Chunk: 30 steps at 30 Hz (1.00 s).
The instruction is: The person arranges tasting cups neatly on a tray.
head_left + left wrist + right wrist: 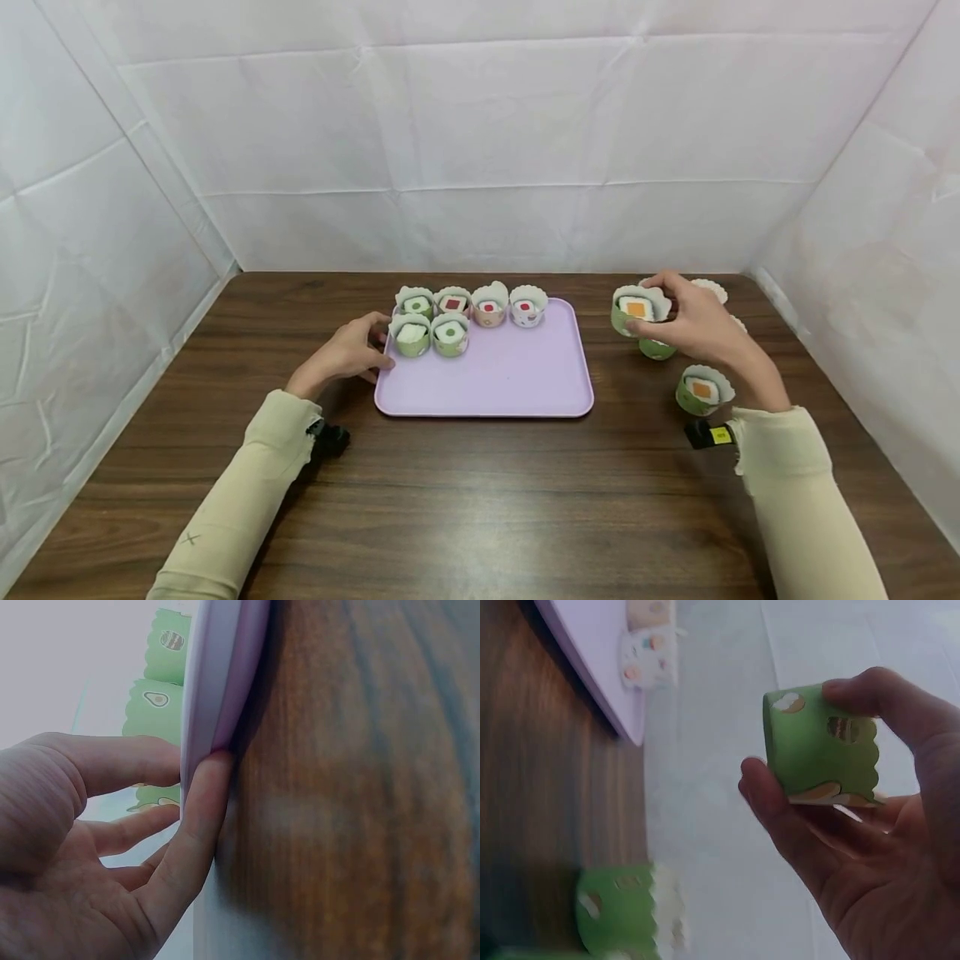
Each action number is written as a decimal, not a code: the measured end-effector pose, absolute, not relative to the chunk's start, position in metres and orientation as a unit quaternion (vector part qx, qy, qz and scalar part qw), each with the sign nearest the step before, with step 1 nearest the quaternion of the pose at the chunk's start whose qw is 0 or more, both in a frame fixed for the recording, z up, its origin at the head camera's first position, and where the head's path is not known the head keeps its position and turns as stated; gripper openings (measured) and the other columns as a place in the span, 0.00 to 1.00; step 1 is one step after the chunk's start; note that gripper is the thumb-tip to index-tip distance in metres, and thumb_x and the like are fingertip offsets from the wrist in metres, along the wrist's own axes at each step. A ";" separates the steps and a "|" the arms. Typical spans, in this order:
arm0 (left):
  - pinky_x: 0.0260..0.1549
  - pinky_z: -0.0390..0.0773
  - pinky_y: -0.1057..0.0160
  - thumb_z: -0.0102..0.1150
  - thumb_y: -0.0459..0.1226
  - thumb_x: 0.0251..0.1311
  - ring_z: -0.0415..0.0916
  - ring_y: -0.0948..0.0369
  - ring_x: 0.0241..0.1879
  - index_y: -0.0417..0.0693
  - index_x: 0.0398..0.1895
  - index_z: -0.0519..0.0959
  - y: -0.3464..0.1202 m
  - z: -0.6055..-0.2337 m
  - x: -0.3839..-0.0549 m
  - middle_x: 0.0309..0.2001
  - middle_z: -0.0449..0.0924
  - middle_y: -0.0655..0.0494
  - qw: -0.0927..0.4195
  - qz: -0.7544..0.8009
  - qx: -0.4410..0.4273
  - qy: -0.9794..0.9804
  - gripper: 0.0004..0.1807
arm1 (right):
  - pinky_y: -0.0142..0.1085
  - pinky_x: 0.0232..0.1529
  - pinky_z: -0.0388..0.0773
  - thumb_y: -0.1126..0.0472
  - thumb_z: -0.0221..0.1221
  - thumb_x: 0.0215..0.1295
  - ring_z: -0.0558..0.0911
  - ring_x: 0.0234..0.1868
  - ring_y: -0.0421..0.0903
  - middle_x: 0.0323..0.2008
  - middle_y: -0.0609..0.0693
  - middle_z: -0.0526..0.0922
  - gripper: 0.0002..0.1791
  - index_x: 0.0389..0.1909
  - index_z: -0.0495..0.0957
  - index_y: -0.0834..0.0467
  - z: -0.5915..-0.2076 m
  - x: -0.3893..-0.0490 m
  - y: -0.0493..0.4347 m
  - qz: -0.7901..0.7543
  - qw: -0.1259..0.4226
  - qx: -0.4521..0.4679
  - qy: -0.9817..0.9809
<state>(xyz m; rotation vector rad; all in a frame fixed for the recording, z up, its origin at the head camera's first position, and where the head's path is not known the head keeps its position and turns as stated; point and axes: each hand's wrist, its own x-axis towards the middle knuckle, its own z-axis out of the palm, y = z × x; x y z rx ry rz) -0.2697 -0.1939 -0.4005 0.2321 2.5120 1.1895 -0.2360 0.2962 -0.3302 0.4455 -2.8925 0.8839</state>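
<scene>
My right hand (693, 321) pinches a green paper baking cup (821, 750) between thumb and fingers, raised above the table. Inside that cup lies a white piece with an orange square centre, seen in the head view. At the left rim of a lilac tray (517, 375), my left hand (348, 348) grips the edge with its thumb and fingers. Two green cups, one of them holding a plain-looking white piece (411, 333), stand in the tray's front row. Behind them a back row of several cups includes a white cup with a red-dotted piece (527, 308).
Right of the tray, a green cup with an orange-centred piece (702, 390) stands on the brown wooden table (480, 492). More cups, including another green one (656, 348), are partly hidden behind my right hand. White cloth walls (495, 150) enclose the table's back and sides.
</scene>
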 end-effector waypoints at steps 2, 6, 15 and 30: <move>0.33 0.91 0.56 0.66 0.26 0.60 0.80 0.49 0.45 0.34 0.77 0.57 -0.194 -0.400 -0.269 0.61 0.69 0.30 0.175 0.420 0.081 0.887 0.42 | 0.33 0.35 0.74 0.49 0.71 0.62 0.77 0.37 0.47 0.41 0.56 0.82 0.30 0.60 0.74 0.59 -0.333 -0.239 0.288 0.278 0.042 0.158 -0.947; 0.33 0.91 0.56 0.66 0.26 0.61 0.80 0.49 0.45 0.34 0.77 0.57 -0.193 -0.399 -0.268 0.61 0.69 0.31 0.175 0.421 0.082 0.886 0.42 | 0.36 0.39 0.75 0.50 0.71 0.61 0.78 0.39 0.48 0.43 0.57 0.83 0.28 0.57 0.75 0.59 -0.342 -0.247 0.272 0.276 0.044 0.178 -0.944; 0.33 0.91 0.56 0.65 0.25 0.60 0.80 0.50 0.43 0.33 0.77 0.57 -0.194 -0.401 -0.270 0.60 0.69 0.31 0.176 0.420 0.081 0.887 0.43 | 0.37 0.41 0.76 0.53 0.72 0.57 0.80 0.39 0.48 0.40 0.54 0.85 0.27 0.55 0.75 0.56 -0.357 -0.265 0.224 0.291 0.028 0.197 -0.936; 0.33 0.91 0.55 0.66 0.26 0.61 0.80 0.49 0.45 0.35 0.78 0.56 -0.194 -0.400 -0.271 0.61 0.68 0.31 0.179 0.420 0.078 0.887 0.43 | 0.41 0.43 0.76 0.49 0.72 0.57 0.78 0.43 0.51 0.47 0.56 0.85 0.32 0.59 0.75 0.60 -0.374 -0.287 0.146 0.297 -0.002 0.200 -0.934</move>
